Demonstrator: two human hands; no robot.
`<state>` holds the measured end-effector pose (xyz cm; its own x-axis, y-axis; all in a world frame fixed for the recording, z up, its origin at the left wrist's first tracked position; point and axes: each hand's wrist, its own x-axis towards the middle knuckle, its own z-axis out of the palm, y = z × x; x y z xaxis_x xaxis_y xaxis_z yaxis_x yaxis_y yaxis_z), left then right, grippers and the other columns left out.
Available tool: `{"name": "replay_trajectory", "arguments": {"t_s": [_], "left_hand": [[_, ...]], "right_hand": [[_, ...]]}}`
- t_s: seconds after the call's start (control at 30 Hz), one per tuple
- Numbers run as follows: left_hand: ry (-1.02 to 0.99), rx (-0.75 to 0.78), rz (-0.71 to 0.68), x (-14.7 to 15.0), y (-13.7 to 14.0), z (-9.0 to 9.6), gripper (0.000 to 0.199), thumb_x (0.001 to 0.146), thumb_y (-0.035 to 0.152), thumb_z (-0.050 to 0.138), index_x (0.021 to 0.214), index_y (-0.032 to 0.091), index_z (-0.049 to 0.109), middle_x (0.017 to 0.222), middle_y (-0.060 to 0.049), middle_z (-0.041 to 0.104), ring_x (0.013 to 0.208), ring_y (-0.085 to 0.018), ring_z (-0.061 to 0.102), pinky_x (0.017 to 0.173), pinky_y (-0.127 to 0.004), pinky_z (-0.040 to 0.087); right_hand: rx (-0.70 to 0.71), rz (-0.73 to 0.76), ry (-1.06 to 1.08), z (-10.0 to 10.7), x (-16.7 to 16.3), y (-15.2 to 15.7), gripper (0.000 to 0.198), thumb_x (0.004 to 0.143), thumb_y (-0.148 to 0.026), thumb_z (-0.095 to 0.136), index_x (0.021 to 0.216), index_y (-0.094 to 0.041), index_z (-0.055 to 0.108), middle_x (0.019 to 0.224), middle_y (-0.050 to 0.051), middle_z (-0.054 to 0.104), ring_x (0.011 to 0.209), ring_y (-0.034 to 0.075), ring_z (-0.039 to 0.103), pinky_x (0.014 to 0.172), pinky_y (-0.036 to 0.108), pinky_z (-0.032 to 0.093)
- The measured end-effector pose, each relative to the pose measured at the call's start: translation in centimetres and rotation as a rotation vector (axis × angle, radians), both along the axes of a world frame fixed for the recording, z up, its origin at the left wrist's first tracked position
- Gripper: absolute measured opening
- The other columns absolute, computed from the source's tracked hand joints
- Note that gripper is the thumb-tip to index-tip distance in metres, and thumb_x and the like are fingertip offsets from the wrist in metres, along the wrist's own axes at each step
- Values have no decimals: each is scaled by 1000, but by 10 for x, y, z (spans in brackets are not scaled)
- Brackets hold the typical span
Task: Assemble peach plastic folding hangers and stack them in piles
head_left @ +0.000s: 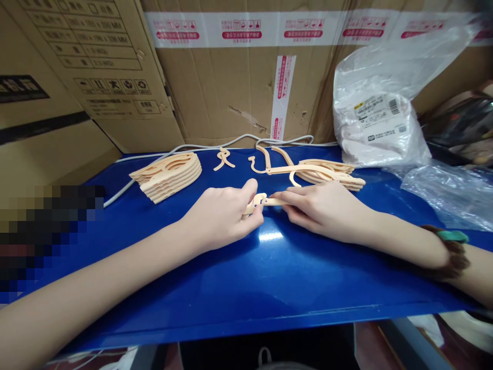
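Observation:
Over the blue table, my left hand pinches a cream plastic hook piece between thumb and fingers. My right hand grips a slim cream hanger arm, whose end meets the hook piece; whether the two are joined I cannot tell. Just beyond my right hand lie loose hanger parts, some long, one with a hook. A neat stack of cream hanger pieces rests at the left. Two small curved hooks lie crossed at the back. Behind my right hand is another pile of hanger pieces, partly covered.
Cardboard boxes wall off the back and left of the blue table. A white cable runs along the rear edge. Clear plastic bags stand and lie at the right. The far left is pixelated.

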<state>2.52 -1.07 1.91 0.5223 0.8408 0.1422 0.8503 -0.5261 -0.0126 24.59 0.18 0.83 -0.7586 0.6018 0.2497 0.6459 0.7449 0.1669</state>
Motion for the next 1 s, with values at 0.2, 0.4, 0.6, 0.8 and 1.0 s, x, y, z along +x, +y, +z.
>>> {"name": "replay_trajectory", "arguments": {"t_s": [0.2, 0.4, 0.6, 0.8, 1.0], "left_hand": [[32, 1, 8, 0, 3, 0, 18, 92, 37, 38, 94, 21, 46, 69, 1, 62, 60, -21, 62, 51, -28, 24], [35, 4, -17, -1, 2, 0, 24, 100, 33, 30, 94, 19, 47, 65, 2, 57, 56, -19, 57, 50, -28, 26], [93, 120, -91, -4, 6, -7, 32, 103, 32, 27, 91, 17, 53, 85, -4, 61, 80, -23, 60, 65, -32, 40], [79, 137, -156, -6, 10, -11, 35, 103, 29, 25, 92, 17, 56, 85, -5, 61, 84, -24, 59, 72, -34, 44], [31, 46, -163, -7, 8, -7, 34, 101, 30, 24, 100, 18, 55, 85, -3, 68, 75, -22, 65, 60, -31, 40]], "right_hand": [[-35, -23, 44, 2, 1, 2, 37, 102, -31, 36, 117, -16, 66, 95, 6, 75, 83, 21, 72, 61, 30, 41], [27, 37, 27, 3, 3, 2, 33, 98, -27, 40, 112, -15, 67, 88, 5, 73, 75, 22, 71, 55, 30, 37], [-16, 68, 71, 1, 4, 4, 33, 98, -26, 41, 115, -13, 66, 90, 6, 72, 72, 21, 70, 58, 30, 41], [-150, 78, 107, -1, 4, 8, 32, 99, -25, 42, 122, -16, 62, 103, 7, 73, 80, 19, 70, 67, 29, 45], [-82, 104, 129, 0, 6, 9, 31, 102, -34, 41, 117, -17, 62, 105, 6, 74, 80, 20, 71, 65, 29, 44]]}}
